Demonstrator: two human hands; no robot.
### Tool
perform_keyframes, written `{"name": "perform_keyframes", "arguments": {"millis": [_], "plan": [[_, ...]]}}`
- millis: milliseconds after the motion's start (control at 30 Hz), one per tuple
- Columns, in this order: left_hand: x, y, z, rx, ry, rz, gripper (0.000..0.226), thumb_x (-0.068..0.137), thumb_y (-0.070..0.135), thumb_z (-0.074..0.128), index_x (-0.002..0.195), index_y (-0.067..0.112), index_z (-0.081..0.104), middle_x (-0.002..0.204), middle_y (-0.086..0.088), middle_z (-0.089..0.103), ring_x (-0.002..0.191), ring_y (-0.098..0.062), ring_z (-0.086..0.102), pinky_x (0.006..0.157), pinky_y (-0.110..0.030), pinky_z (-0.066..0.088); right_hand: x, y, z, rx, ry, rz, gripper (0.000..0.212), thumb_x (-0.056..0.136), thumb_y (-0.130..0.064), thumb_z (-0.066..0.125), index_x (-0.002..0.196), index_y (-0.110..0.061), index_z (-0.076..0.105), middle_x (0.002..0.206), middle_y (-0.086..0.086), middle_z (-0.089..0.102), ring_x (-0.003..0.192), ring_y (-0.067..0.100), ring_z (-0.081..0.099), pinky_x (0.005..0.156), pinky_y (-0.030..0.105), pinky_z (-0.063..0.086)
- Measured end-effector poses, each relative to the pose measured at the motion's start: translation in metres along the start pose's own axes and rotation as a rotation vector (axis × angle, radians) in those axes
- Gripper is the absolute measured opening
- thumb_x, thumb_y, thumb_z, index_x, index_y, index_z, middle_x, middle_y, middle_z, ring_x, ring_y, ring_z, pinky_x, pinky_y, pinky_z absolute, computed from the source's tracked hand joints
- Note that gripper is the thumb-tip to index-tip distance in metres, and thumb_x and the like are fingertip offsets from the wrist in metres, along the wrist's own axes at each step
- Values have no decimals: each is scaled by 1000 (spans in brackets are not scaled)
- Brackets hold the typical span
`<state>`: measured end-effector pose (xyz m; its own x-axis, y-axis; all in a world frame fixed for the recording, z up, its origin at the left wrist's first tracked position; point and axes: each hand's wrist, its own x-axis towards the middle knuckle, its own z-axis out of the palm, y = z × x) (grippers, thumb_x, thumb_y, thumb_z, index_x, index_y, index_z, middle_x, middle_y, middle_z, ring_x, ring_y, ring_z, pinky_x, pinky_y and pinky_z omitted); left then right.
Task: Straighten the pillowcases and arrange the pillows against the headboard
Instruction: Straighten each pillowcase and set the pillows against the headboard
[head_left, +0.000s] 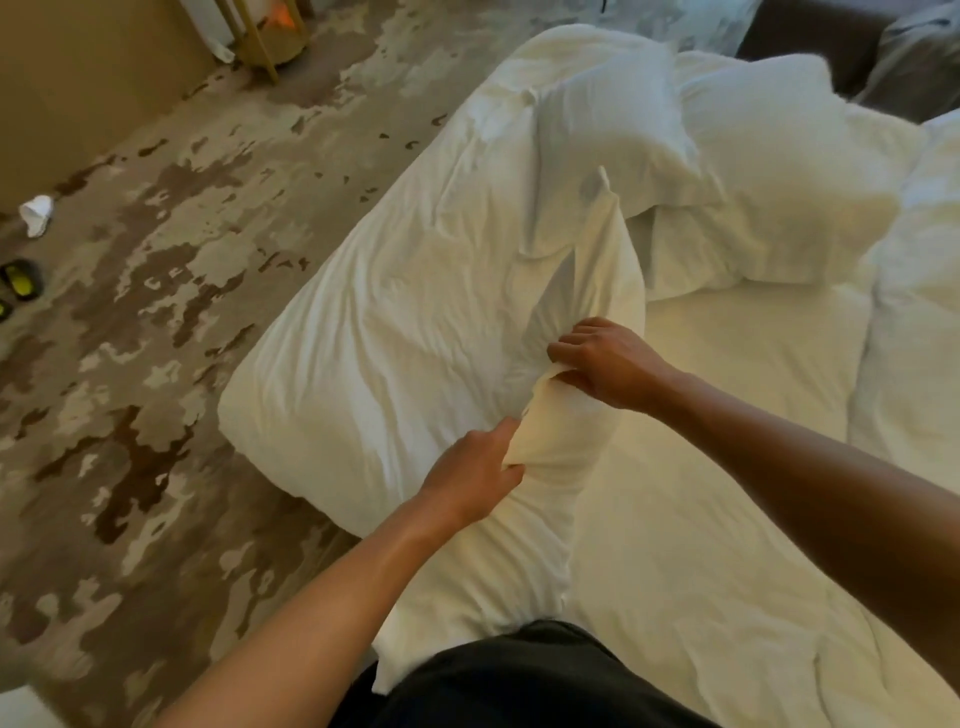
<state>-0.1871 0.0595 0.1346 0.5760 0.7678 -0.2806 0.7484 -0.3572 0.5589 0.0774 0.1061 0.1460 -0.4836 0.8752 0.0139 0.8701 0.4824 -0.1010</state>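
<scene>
While the pillow (395, 332) lay at frame centre, its pillowcase hem (540, 415) was pinched by left hand (467, 480) and right hand (605, 364); straightening judged underway, outward pulling next required.

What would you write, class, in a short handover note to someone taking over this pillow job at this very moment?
Left hand: pinching the pillowcase edge of the near pillow.
Right hand: gripping the same edge further along.
Near pillow lies at the bed's left side, its case wrinkled.
Two more pillows lie loosely further up the bed.
Done: nothing visibly finished.
Left: pull this case smooth, straighten the others, arrange all against the headboard.
</scene>
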Motion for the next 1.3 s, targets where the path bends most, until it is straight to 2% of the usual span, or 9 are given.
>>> {"name": "perform_keyframes", "arguments": {"millis": [100,233,300,467,600,767,933,1133,1300], "plan": [[15,16,-7,65,-17,86,37,93,42,61,123,26,47,92,-6,67,79,-27,65,65,-43,57,-44,4,-8,47,95,177,13,98,-34,62,98,-21,61,80,-3,68,79,25,69,95,39,50],[42,28,-27,181,-61,221,38,93,51,60,119,25,51,96,-7,69,84,-29,66,68,-41,55,-97,-7,-10,73,176,423,24,100,-39,45,95,-19,56,75,0,69,70,31,65,84,38,48],[55,34,-38,226,-93,278,35,92,54,59,112,25,53,96,-7,69,86,-30,66,71,-42,55,-118,-26,-7,79,210,536,25,102,-39,44,92,-18,54,73,1,69,65,32,63,78,37,45],[71,39,-39,267,-113,408,31,91,53,60,110,29,60,102,-3,72,92,-26,67,76,-38,53,-162,-95,-1,122,293,821,27,101,-45,44,89,-22,49,60,2,61,54,34,57,61,29,27],[75,28,-24,238,-155,483,23,93,48,62,105,28,64,100,1,72,91,-23,66,74,-36,52,-180,-148,19,144,246,958,26,101,-49,50,91,-25,46,62,0,60,54,30,60,48,33,40],[72,0,3,274,-290,486,20,98,33,56,109,20,66,107,-1,67,99,-23,63,79,-37,50,-171,-191,55,300,151,1211,27,98,-49,61,95,-24,52,71,0,63,66,30,62,56,37,45],[69,-23,7,274,-184,559,24,95,31,57,113,20,68,105,1,63,100,-23,55,90,-39,45,-162,-196,56,384,214,1419,22,92,-44,72,89,-25,61,76,-9,57,72,21,57,60,34,42],[69,-18,-9,327,-90,609,18,99,28,54,105,19,69,102,0,61,98,-23,55,85,-38,42,-167,-187,32,350,263,1453,9,88,-30,75,87,-27,67,80,-12,55,75,17,57,59,29,36],[72,-12,-16,361,-47,582,21,102,29,52,103,20,70,100,1,63,96,-22,55,80,-36,43,-169,-183,27,243,317,1472,9,88,-33,79,89,-26,74,89,-10,63,86,16,56,63,30,37]]}}
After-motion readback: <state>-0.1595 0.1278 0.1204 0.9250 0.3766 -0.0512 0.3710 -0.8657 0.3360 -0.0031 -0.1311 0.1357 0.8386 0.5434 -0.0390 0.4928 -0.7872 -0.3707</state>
